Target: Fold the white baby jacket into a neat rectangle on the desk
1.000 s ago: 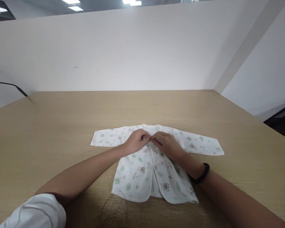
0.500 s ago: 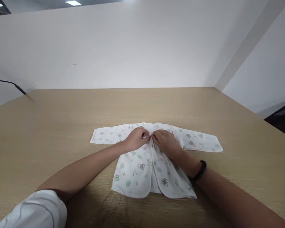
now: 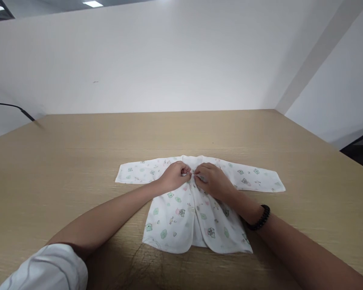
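- White printed jacket (image 3: 169, 225) lying on the table (image 3: 78, 161), sleeves spread wide, front edges meeting at the chest, parting towards the hem.
- Left hand (image 3: 175, 177) near the neckline, thumb and forefinger almost closed, apparently pinching the front edge; right hand (image 3: 214, 182) just beside it, fingers curled, tips close together, can't tell whether cloth sits between.
- Looks like fine work at the top of the opening: calls for a steady left pinch, small right-hand movements.
- Room beyond the collar and both cuffs; white partition (image 3: 169, 60) well back.

open tabletop (image 3: 157, 131) beyond jacket (image 3: 168, 219), wall (image 3: 175, 60) behind
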`<state>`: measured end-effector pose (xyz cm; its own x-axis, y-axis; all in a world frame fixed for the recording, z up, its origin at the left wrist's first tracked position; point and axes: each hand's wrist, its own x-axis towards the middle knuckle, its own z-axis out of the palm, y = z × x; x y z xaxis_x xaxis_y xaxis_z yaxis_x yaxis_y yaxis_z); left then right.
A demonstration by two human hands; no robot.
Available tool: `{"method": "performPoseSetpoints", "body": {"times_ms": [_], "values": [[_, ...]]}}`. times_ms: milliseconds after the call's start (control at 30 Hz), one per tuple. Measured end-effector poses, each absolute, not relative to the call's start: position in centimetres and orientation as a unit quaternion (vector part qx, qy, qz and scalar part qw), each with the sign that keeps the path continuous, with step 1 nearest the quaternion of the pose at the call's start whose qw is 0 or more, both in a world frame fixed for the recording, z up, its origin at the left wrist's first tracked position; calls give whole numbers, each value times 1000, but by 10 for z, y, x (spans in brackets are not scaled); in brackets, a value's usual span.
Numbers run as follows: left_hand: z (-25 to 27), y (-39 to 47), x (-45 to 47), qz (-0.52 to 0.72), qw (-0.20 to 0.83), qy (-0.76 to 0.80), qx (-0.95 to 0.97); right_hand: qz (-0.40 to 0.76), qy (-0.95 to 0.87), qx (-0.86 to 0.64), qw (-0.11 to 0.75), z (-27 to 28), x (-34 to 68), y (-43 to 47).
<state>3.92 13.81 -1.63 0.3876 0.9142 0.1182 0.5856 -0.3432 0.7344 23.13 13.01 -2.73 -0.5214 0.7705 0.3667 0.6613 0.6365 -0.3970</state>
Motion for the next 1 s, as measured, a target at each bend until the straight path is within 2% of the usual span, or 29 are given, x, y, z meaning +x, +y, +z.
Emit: {"method": "performPoseSetpoints", "body": {"times_ms": [200,433,567,1000], "values": [[-17,140,38,266,329,489,763,117,-845,-447,269,-29,229,129],[-18,142,38,262,349,502,747,54,-894,-404,185,-18,229,124],[-16,143,40,257,342,511,745,31,-907,-386,164,-13,228,122],[-12,146,41,225,326,495,773,71,-868,-429,238,-29,227,127]]}}
